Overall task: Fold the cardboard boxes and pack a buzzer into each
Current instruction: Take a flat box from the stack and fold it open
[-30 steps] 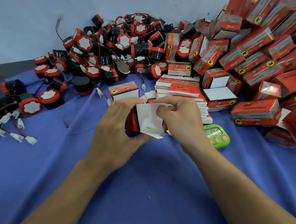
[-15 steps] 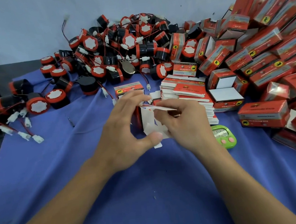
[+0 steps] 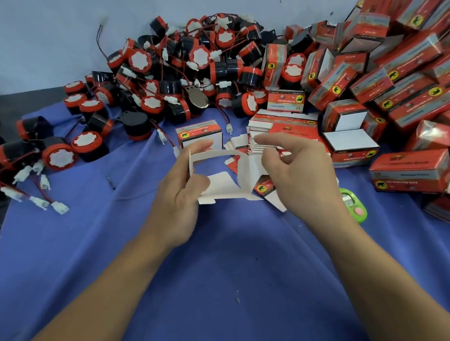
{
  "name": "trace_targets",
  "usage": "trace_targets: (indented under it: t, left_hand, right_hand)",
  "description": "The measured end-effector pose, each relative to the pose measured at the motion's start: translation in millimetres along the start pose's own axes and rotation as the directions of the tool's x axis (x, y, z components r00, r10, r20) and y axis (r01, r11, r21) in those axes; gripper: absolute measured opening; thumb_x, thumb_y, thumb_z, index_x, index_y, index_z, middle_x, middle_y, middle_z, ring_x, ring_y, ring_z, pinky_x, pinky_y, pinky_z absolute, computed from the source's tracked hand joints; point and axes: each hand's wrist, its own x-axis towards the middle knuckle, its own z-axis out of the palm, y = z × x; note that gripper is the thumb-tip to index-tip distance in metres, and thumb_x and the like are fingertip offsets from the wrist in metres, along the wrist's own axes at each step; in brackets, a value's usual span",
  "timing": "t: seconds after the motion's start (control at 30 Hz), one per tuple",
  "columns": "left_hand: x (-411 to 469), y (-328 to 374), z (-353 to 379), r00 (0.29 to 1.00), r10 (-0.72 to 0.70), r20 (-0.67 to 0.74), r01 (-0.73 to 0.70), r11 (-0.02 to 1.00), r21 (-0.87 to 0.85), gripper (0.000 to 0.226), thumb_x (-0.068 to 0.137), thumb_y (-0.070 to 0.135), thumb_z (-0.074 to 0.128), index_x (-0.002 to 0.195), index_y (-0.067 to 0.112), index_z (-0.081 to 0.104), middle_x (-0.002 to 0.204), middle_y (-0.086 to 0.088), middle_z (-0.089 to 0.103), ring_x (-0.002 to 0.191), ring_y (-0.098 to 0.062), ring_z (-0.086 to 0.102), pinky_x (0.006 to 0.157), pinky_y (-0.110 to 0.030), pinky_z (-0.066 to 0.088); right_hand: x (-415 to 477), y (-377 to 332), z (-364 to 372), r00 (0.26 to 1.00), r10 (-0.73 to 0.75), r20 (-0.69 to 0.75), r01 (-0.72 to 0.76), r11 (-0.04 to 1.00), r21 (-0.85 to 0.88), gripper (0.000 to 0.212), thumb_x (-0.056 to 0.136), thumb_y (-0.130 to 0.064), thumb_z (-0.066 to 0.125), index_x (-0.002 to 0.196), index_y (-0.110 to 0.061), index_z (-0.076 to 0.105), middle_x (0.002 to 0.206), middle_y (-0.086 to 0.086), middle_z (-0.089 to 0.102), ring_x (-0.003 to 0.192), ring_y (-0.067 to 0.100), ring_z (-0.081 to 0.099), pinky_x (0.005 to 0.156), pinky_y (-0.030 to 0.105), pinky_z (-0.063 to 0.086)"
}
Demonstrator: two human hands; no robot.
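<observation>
Over the blue cloth both hands hold one small cardboard box (image 3: 226, 182), partly opened out, its white inside and loose flaps facing me. My left hand (image 3: 178, 200) grips its left side with fingers and thumb. My right hand (image 3: 299, 173) pinches its right side. A heap of red-and-black buzzers (image 3: 180, 77) with wires lies at the back. A stack of flat unfolded boxes (image 3: 283, 128) sits just behind my hands.
Many red folded boxes (image 3: 403, 82) are piled at the right, some with open ends. One upright box (image 3: 199, 134) stands behind my left hand. A green timer (image 3: 354, 206) lies by my right wrist. Loose white connectors (image 3: 38, 201) lie at the left.
The flat box has been spread open between my hands, and its flaps now hang free. The view has shifted slightly; my hands stay in the same area.
</observation>
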Motion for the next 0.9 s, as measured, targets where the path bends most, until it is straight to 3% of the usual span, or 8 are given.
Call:
trace_targets:
  t: [0.07,0.2,0.3,0.4,0.47,0.57,0.83,0.9]
  left_hand:
    - [-0.3,-0.6,-0.3,1.000,0.006,0.017,-0.006,1.000,0.004,0.053,0.085,0.038,0.041,0.136,0.048,0.054,0.131,0.017,0.063,0.122,-0.005,0.055,0.099,-0.024,0.041]
    - [0.7,-0.7,-1.4,1.000,-0.026,0.007,0.027,1.000,-0.014,0.055,0.084,0.038,0.040,0.136,0.045,0.057,0.125,0.004,0.063,0.120,-0.014,0.056,0.102,-0.029,0.044]
    - [1.6,0.3,-0.6,0.999,-0.051,-0.002,0.051,0.998,-0.036,0.050,0.086,0.029,0.041,0.128,0.049,0.059,0.119,0.031,0.063,0.115,0.008,0.054,0.094,-0.009,0.040]
    - [0.1,4.4,0.0,0.997,-0.073,-0.017,0.072,0.996,-0.055,0.049,0.087,0.025,0.041,0.126,0.048,0.060,0.115,0.043,0.061,0.108,0.021,0.051,0.083,0.003,0.035]
    - [-1.2,6.8,-0.2,0.993,-0.107,-0.044,0.104,0.993,-0.055,0.041,0.087,0.026,0.041,0.114,0.048,0.062,0.102,0.049,0.060,0.098,0.026,0.051,0.078,0.005,0.035]
    - [0.0,8.0,-2.7,0.980,-0.164,-0.112,0.153,0.983,-0.101,0.029,0.084,0.029,0.043,0.098,0.045,0.062,0.084,0.049,0.060,0.083,0.027,0.053,0.070,0.005,0.036]
    - [2.0,2.5,-2.9,0.972,-0.222,-0.073,0.211,0.968,-0.134,0.033,0.080,0.042,0.046,0.101,0.040,0.072,0.093,0.036,0.070,0.100,0.016,0.060,0.090,-0.009,0.044]
    - [2.7,2.7,-2.1,0.976,-0.219,-0.015,0.211,0.956,-0.203,0.045,0.087,0.054,0.046,0.120,0.035,0.071,0.112,0.025,0.073,0.124,-0.003,0.061,0.111,-0.030,0.042]
  right_hand:
    - [0.3,-3.0,-5.3,0.996,-0.035,0.083,0.029,0.997,0.074,0.035,0.092,-0.008,0.057,0.112,-0.031,0.075,0.049,-0.008,0.052,0.044,0.012,0.038,0.046,0.024,0.035]
    - [-1.1,-7.2,-9.2,0.987,-0.121,0.102,0.104,0.982,0.155,0.030,0.079,0.004,0.066,0.087,-0.023,0.056,0.049,-0.003,0.039,0.047,0.015,0.030,0.047,0.036,0.035]
    - [-3.3,-9.1,-7.7,0.954,-0.207,0.219,0.172,0.971,0.167,0.042,0.076,0.014,0.064,0.091,-0.025,0.065,0.056,0.000,0.034,0.054,0.020,0.031,0.053,0.040,0.037]
    - [-4.1,-9.8,-8.8,0.910,-0.249,0.331,0.232,0.968,0.091,0.057,0.075,0.015,0.060,0.107,-0.029,0.076,0.068,-0.004,0.041,0.066,0.018,0.043,0.065,0.038,0.044]
    - [-3.9,-12.2,-10.4,0.891,-0.264,0.369,0.279,0.960,0.013,0.057,0.072,0.007,0.063,0.115,-0.030,0.068,0.096,-0.007,0.058,0.091,0.016,0.057,0.080,0.035,0.052]
    - [-3.7,-14.1,-15.2,0.880,-0.257,0.400,0.300,0.953,-0.046,0.057,0.067,-0.008,0.071,0.115,-0.032,0.052,0.124,-0.013,0.056,0.112,0.019,0.057,0.091,0.033,0.052]
    - [-8.2,-8.4,0.8,0.967,-0.173,0.188,0.161,0.984,0.074,0.047,0.072,-0.010,0.087,0.084,-0.024,0.044,0.103,-0.016,0.072,0.094,0.006,0.068,0.070,0.014,0.048]
    - [-8.8,-7.1,5.4,0.981,-0.124,0.146,0.106,0.986,0.125,0.047,0.074,-0.013,0.086,0.088,-0.021,0.042,0.099,-0.018,0.071,0.083,0.013,0.066,0.066,0.023,0.051]
